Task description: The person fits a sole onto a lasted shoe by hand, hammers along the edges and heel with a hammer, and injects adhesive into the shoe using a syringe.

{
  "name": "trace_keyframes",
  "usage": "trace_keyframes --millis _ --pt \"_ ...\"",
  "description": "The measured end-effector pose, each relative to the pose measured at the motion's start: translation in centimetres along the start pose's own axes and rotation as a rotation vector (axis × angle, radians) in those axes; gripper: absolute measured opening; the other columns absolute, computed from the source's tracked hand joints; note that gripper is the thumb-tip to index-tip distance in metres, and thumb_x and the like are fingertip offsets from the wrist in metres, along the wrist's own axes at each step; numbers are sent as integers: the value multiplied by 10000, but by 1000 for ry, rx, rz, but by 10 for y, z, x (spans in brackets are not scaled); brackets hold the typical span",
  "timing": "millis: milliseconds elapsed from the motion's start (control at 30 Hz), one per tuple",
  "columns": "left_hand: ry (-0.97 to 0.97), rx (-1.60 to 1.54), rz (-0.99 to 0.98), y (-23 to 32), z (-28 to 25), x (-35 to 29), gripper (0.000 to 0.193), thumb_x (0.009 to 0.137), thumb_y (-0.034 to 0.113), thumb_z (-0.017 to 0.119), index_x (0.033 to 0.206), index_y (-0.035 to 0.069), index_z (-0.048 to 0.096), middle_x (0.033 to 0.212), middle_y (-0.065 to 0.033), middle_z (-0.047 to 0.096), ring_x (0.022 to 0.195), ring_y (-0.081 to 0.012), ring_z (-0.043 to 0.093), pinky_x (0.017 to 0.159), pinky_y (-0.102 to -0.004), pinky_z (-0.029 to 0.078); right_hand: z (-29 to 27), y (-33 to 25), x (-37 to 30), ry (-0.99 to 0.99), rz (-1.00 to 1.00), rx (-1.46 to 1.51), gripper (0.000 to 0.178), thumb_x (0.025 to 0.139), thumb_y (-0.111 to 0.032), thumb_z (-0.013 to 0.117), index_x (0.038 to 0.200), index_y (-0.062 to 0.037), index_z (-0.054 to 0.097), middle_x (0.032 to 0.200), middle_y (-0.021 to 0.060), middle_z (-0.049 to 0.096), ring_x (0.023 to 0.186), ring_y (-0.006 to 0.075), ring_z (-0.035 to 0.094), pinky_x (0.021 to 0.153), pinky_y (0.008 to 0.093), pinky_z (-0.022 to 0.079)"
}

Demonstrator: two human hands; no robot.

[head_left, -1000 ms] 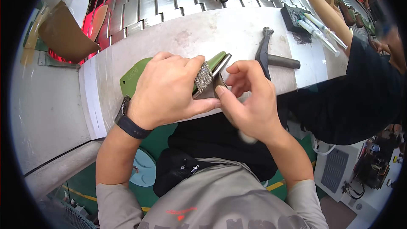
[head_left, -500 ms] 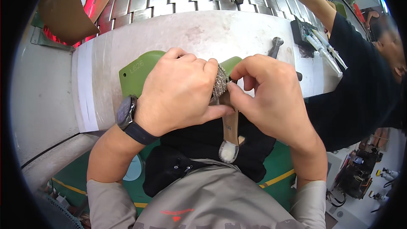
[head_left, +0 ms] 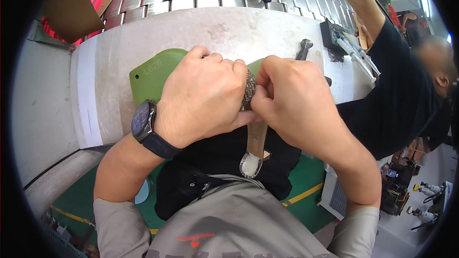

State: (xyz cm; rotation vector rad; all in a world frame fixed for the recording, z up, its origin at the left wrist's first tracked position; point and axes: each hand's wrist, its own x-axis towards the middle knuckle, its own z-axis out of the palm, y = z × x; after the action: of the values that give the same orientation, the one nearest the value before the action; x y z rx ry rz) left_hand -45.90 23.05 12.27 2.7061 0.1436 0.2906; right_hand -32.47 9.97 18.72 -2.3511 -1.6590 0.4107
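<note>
At the centre of the frame, the left hand [head_left: 203,98] was curled around a green shoe last [head_left: 152,74] over the counter [head_left: 229,28], its thumb stretched rightward. Just beside it, the right hand [head_left: 296,102] pinched the edge of a glittery band [head_left: 250,87] between thumb and forefinger. A brown sole [head_left: 257,138] extended below both. Right of centre, a hammer [head_left: 304,49] lay partly hidden, near syringes [head_left: 355,58].

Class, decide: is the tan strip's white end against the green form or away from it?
Away: the tan strip extends across the black cloth, its white end apart from the green form.
</note>
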Motion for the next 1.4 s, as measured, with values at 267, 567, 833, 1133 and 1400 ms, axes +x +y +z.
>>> trace_keyframes --millis 267,567,833,1133,1400 --pt "-14 25 11 -2 -5 -5 685 733 564 895 1055 -4 686 826 -142 720 847 -340 720 909 -428 520 -17 34 0 -119 253 543 161 941 -100 666 909 58 660 697 75 625 650 114 542 593 327 486" --pt "18 7 60 -4 -4 -9 882 731 560 894 1383 30 626 875 -123 728 863 -331 723 877 -430 525 5 -1 -14 -74 226 548 140 909 -82 688 869 37 627 634 152 626 575 255 643 593 407 517" --pt "228 -37 237 -6 1 -14 686 768 252 903 1372 16 678 1126 -137 785 915 -339 755 839 -419 604 16 3 -24 68 107 294 95 900 -79 696 889 -5 637 650 189 658 651 415 691 636 511 546" --pt "270 4 280 -10 7 -14 705 683 118 913 1350 17 712 1156 -148 801 907 -311 784 785 -397 635 49 2 -50 438 -34 178 221 807 -98 823 946 -68 654 808 94 705 676 311 708 599 419 553" --pt "298 45 312 -13 9 -22 698 691 110 903 1360 36 721 1152 -146 808 875 -300 787 752 -377 628 77 -7 -56 643 -71 173 222 774 -111 834 907 -84 658 738 61 638 634 278 657 565 418 483"
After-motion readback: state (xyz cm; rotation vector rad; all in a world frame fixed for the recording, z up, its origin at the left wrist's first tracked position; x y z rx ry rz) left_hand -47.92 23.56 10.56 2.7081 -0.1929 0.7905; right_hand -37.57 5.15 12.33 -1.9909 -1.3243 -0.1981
